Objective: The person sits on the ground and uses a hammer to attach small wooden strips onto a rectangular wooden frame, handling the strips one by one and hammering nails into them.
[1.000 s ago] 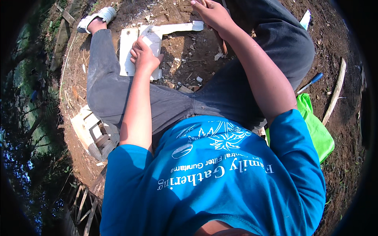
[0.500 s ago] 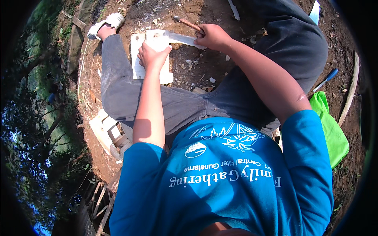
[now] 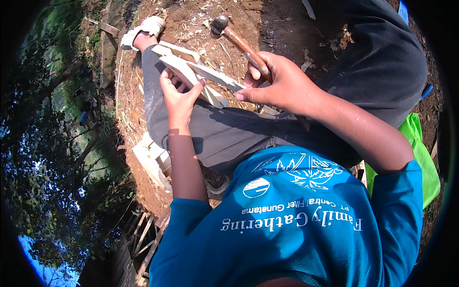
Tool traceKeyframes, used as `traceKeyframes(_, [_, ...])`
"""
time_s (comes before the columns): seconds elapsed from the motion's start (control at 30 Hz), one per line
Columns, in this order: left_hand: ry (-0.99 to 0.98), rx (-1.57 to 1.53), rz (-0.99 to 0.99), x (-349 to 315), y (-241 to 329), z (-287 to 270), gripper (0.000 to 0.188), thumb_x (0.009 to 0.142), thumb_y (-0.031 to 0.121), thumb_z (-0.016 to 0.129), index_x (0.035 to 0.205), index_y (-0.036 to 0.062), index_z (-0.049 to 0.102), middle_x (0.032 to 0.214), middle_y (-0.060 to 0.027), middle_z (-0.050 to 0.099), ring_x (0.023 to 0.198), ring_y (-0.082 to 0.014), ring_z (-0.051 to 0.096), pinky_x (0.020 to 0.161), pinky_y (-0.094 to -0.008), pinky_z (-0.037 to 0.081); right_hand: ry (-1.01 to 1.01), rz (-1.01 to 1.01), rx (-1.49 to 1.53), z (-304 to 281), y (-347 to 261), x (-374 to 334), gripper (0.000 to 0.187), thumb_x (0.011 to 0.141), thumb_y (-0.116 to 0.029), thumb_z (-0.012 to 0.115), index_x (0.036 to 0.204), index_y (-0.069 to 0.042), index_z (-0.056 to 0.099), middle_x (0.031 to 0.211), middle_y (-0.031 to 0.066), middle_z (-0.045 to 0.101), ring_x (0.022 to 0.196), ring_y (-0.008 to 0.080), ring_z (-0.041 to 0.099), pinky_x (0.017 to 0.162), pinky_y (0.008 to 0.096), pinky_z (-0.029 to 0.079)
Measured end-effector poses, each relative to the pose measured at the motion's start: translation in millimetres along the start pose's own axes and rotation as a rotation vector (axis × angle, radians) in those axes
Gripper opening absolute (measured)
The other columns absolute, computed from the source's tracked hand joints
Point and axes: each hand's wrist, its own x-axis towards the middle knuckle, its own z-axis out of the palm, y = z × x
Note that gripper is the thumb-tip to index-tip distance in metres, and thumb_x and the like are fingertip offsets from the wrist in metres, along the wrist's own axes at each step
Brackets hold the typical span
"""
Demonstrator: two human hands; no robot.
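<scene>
In my left hand (image 3: 179, 98) is a small frame of pale wooden boards (image 3: 180, 69), gripped by its near side and tilted so its edges show. A thin wooden strip (image 3: 217, 76) juts from the frame toward my right hand (image 3: 282, 83). That hand holds a hammer (image 3: 244, 44) by its brown wooden handle, the dark metal head pointing up and to the left. My right thumb and fingers are also at the strip's outer end; whether they pinch it is hard to tell. The frame is above my left thigh.
My outstretched left leg ends in a white shoe (image 3: 152, 26). Beside that leg lie more pale wooden pieces (image 3: 149, 160). To the right are a green bag (image 3: 423, 160) and a blue tool handle (image 3: 427, 91). Wood chips litter the brown soil (image 3: 191, 26).
The wooden frame has gone from showing its broad face to being tilted edge-on. The hammer has come closer with its head raised, and my right arm has swung nearer my body.
</scene>
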Motion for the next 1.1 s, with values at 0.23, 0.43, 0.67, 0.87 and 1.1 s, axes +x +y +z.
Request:
traceKeyframes(0.23, [0.059, -0.018, 0.047, -29, 2, 6, 0.101, 0.069, 0.004, 0.093, 0.145, 0.0012, 0.026, 0.140, -0.0177, 0.043, 0.131, -0.0272, 0.050, 0.110, -0.0441, 0.047, -0.122, 0.092, 0.096, 5, 10, -17, 0.040, 0.080, -0.002, 0.086, 0.092, -0.010, 0.048, 0.094, 0.0013, 0.063, 0.093, 0.0087, 0.061, 0.086, 0.0283, 0.053])
traceKeyframes(0.43, [0.075, -0.019, 0.069, -33, -4, 8, 0.101, 0.069, 0.006, 0.093, 0.145, 0.0011, 0.026, 0.140, -0.0183, 0.043, 0.131, -0.0279, 0.050, 0.112, -0.0445, 0.046, -0.130, 0.116, 0.121, 5, 11, -20, 0.040, 0.080, 0.000, 0.085, 0.093, -0.009, 0.048, 0.096, 0.0020, 0.062, 0.095, 0.0099, 0.061, 0.091, 0.0299, 0.053])
traceKeyframes(0.67, [0.079, 0.131, 0.104, -28, 0, 17, 0.104, 0.069, 0.011, 0.095, 0.145, 0.0012, 0.025, 0.138, -0.0195, 0.043, 0.129, -0.0276, 0.050, 0.109, -0.0440, 0.049, -0.063, 0.135, 0.053, -5, 15, -24, 0.040, 0.083, 0.000, 0.083, 0.091, -0.010, 0.045, 0.096, 0.0035, 0.065, 0.096, 0.0103, 0.065, 0.087, 0.0288, 0.055])
traceKeyframes(0.87, [0.157, 0.348, 0.143, -27, 4, 51, 0.105, 0.071, 0.017, 0.095, 0.145, 0.0004, 0.023, 0.135, -0.0220, 0.044, 0.125, -0.0304, 0.052, 0.108, -0.0452, 0.045, 0.225, 0.093, -0.217, -32, 25, -32, 0.041, 0.088, -0.031, 0.084, 0.085, -0.009, 0.049, 0.070, -0.0005, 0.058, 0.062, 0.0070, 0.056, 0.056, 0.0277, 0.049])
traceKeyframes(1.1, [0.092, 0.182, 0.235, -51, 32, 60, 0.105, 0.070, 0.002, 0.090, 0.147, 0.0050, 0.018, 0.141, -0.0205, 0.043, 0.130, -0.0292, 0.051, 0.107, -0.0429, 0.047, 0.384, -0.047, -0.051, -43, 27, -20, 0.041, 0.089, -0.036, 0.083, 0.084, -0.012, 0.050, 0.076, 0.0026, 0.066, 0.062, 0.0059, 0.058, 0.055, 0.0245, 0.047])
